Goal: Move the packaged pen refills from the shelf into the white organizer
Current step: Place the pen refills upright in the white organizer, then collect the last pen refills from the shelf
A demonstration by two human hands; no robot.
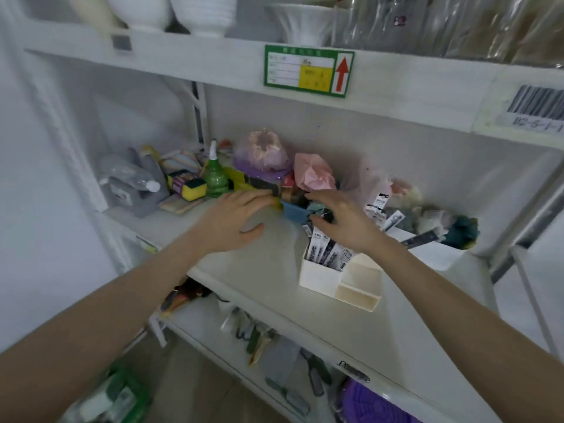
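The white organizer (317, 277) stands on the middle shelf (262, 264), right of centre. Several packaged pen refills (328, 254) stand upright in its back compartment. More refill packs (378, 204) lie loose on the shelf behind it, and others (422, 238) lie further right. My right hand (345, 221) hovers just above and behind the organizer, fingers spread, with nothing visibly in it. My left hand (235, 218) is flat over the shelf to the left, fingers spread, fingertips touching a dark box in the clutter.
Clutter lines the shelf's back: a blue tray (294, 212), pink wrapped item (312, 174), green spray bottle (215, 175), sponges (189, 186), clear bottle (131, 175). The upper shelf holds white bowls (203, 13). A lower shelf (274, 355) holds small tools.
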